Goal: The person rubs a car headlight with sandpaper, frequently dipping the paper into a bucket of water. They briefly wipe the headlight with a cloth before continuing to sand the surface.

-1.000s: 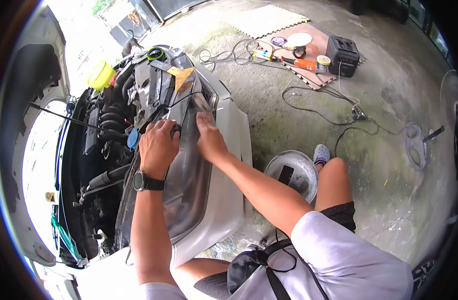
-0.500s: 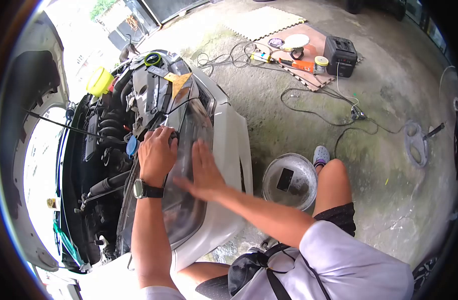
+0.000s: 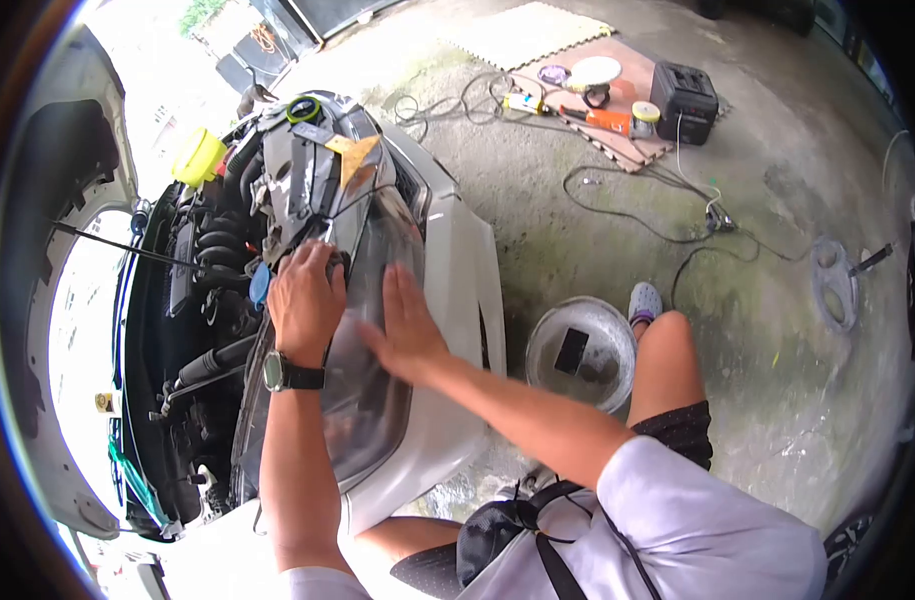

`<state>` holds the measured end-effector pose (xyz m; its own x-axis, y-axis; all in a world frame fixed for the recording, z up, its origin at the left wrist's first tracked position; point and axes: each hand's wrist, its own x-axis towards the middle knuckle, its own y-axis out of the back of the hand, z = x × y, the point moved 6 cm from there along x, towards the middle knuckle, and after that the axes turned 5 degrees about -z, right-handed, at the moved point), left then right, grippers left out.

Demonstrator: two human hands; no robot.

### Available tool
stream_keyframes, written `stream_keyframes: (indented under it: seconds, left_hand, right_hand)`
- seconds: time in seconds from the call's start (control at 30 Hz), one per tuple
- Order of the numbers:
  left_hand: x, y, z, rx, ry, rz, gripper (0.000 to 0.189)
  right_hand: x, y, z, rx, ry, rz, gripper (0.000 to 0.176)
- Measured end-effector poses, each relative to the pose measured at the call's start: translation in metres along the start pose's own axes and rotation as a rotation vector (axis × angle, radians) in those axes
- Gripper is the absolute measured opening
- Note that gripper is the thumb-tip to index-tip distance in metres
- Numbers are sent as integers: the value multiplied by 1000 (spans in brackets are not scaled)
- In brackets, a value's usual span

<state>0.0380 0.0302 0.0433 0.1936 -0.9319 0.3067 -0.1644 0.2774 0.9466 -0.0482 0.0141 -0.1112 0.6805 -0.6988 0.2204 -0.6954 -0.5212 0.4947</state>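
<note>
A headlight [image 3: 372, 440] with a hazy clear lens lies at the front corner of a white car. At its inner upper edge my left hand [image 3: 305, 300], wearing a watch, has its fingers curled down around a dark part I cannot make out. My right hand [image 3: 409, 335] is over the lens with fingers stretched out and thumb apart, slightly blurred. Whether anything is under its palm is hidden. Beyond the hands, a scraper-like tool with a yellow triangular blade [image 3: 355, 160] and a roll of green tape [image 3: 303, 109] rest on the car's front.
The open engine bay [image 3: 212, 300] is on the left, with a yellow funnel-like container [image 3: 198, 157] and a blue cap [image 3: 260, 286]. A basin [image 3: 597, 393] with a black rectangular pad [image 3: 571, 352] stands by my knee. Farther off are cables, an orange power tool [image 3: 609, 122] and a black box [image 3: 684, 103].
My right hand has slid a little farther up the lens, away from me. My left hand keeps its place at the headlight's edge. The whole view has shifted slightly.
</note>
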Motion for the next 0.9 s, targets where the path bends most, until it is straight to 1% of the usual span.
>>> stream_keyframes:
  seconds: [0.07, 0.13, 0.2, 0.23, 0.27, 0.3, 0.33, 0.37, 0.4, 0.43, 0.47, 0.5, 0.53, 0.6, 0.63, 0.67, 0.7, 0.77, 0.8, 0.87, 0.9]
  left_hand:
    - [0, 6, 4, 16, -14, 75, 25]
    - [1, 4, 2, 27, -17, 77, 28]
    - [1, 3, 0, 43, -1, 62, 33]
    - [2, 1, -4, 13, 29, 34, 38]
    - [0, 3, -7, 19, 51, 33, 38]
    - [-1, 10, 0, 72, -4, 92, 41]
    - [-2, 17, 6, 126, -66, 149, 43]
    - [-2, 17, 7, 90, -65, 121, 47]
    - [-2, 18, 8, 92, -60, 122, 47]
    - [-2, 19, 13, 95, -119, 129, 47]
    - [-2, 20, 19, 97, -181, 137, 46]
    - [-3, 21, 24, 87, -220, 153, 44]
    - [-3, 21, 24, 87, -217, 162, 44]
    - [-4, 21, 27, 22, -266, 167, 41]
    - [-4, 23, 28, -1, -276, 178, 37]
    - [-5, 25, 28, 0, -275, 183, 37]
    - [-5, 27, 29, -24, -292, 194, 37]
    - [-6, 27, 31, -47, -310, 210, 36]
    - [-6, 27, 32, -90, -343, 210, 38]
    - [-7, 29, 36, -131, -373, 211, 40]
    - [-9, 32, 46, -157, -421, 165, 42]
  right_hand:
    - [29, 7, 12, 70, -47, 33, 93]
    - [38, 14, 14, 122, -65, 85, 91]
    - [21, 19, 13, 212, -40, 245, 71]
    - [22, 18, 17, 211, -23, 233, 71]
    - [17, 20, 22, 267, 26, 330, 56]
    - [9, 21, 26, 327, 69, 428, 43]
    - [9, 28, 30, 410, 63, 511, 30]
    - [10, 32, 40, 496, -8, 454, 31]
    - [10, 37, 44, 577, -77, 400, 32]
    - [12, 37, 44, 620, -84, 381, 38]
    - [10, 36, 41, 617, -81, 380, 38]
    - [7, 40, 31, 431, -8, 420, 41]
    - [5, 43, 21, 245, 67, 458, 44]
    - [10, 42, 22, 224, 78, 477, 41]
    - [12, 42, 23, 208, 91, 468, 37]
    - [12, 42, 25, 191, 100, 458, 33]
    - [12, 47, 23, 188, 104, 459, 33]
    - [12, 51, 42, 408, -183, 371, 26]
    - [9, 60, 48, 452, -215, 389, 21]
    - [8, 54, 62, 1162, -232, 429, 18]
    - [4, 59, 59, 1309, -319, 325, 16]
